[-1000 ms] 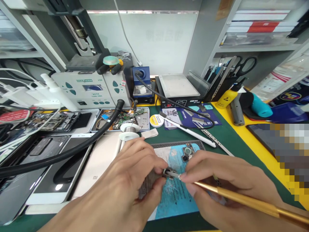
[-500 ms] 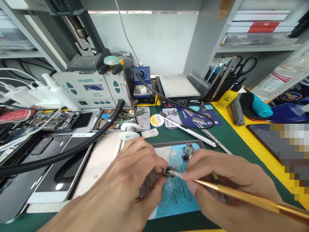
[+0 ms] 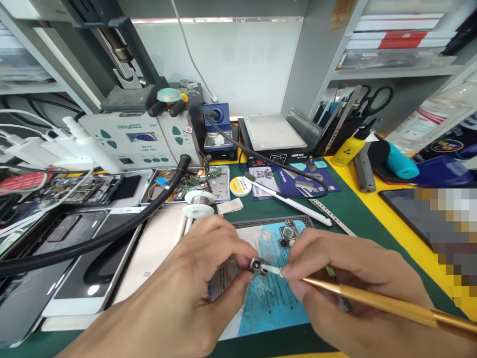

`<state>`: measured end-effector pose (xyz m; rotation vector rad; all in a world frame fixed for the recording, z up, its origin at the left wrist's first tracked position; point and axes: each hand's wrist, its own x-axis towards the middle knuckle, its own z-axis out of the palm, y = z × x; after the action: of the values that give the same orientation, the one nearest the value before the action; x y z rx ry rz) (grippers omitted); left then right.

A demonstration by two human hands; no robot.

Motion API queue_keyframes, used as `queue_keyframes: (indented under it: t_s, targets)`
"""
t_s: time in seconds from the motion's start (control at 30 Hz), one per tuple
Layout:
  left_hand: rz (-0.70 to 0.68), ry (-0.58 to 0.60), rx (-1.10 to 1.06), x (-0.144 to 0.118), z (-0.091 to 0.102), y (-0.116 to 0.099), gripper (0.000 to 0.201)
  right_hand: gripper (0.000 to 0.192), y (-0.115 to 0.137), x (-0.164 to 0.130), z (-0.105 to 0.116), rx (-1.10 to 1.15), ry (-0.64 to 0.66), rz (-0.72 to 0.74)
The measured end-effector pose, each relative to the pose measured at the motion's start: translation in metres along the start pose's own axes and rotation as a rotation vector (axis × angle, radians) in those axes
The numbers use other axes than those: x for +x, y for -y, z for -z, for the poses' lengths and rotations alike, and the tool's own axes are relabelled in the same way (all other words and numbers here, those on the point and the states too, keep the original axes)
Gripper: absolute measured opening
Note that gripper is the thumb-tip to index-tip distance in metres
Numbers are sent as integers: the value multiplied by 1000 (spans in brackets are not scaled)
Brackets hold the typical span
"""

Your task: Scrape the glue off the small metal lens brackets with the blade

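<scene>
My left hand (image 3: 203, 281) pinches a small phone camera module (image 3: 256, 265) between thumb and index finger. One dark lens on the module faces up. My right hand (image 3: 343, 278) grips a gold-handled knife (image 3: 372, 299) like a pen, and its thin pale blade (image 3: 272, 269) reaches the module's right side. Just how the blade meets the module is too small to tell. Past my right fingertips lies a second camera module (image 3: 287, 232) with a large round lens, on a worn blue and grey work pad (image 3: 276, 318).
Behind my left hand stands a solder spool (image 3: 199, 205). A white pen-shaped tool (image 3: 294, 208) lies beyond the pad. A thick black hose (image 3: 122, 226) crosses several phones on the left. A tray of circuit boards (image 3: 223, 184) and a hot-air station (image 3: 139, 136) sit farther back.
The camera module has turned slightly in my left fingers, so its lens now shows more plainly. The knife blade stays against its right side. The whole view has shifted a little.
</scene>
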<state>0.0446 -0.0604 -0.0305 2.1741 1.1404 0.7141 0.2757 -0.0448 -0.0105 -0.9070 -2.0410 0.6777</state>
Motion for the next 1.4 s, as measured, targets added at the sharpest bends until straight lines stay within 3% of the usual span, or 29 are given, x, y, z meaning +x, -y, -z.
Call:
queue_keyframes:
  t_s: [0.27, 0.4, 0.53, 0.7, 0.9, 1.4]
  targets:
    - [61, 4, -14, -3, 0, -1, 28, 22, -2, -8, -3, 9, -56, 7]
    - [30, -10, 2, -1, 0, -2, 22, 24, -5, -16, -4, -13, -16, -23]
    - [-45, -59, 100, 2, -1, -2, 16, 24, -8, -17, 0, -101, 4, 30]
    - [-31, -83, 133, -1, -2, -3, 12, 22, -12, -13, 1, -184, 67, 123]
    - [38, -59, 160, -3, -2, -4, 9, 18, -11, -17, -7, -281, -41, 200]
    - [7, -99, 170, 0, -4, -1, 12, 20, -14, -15, -13, -372, -33, 295]
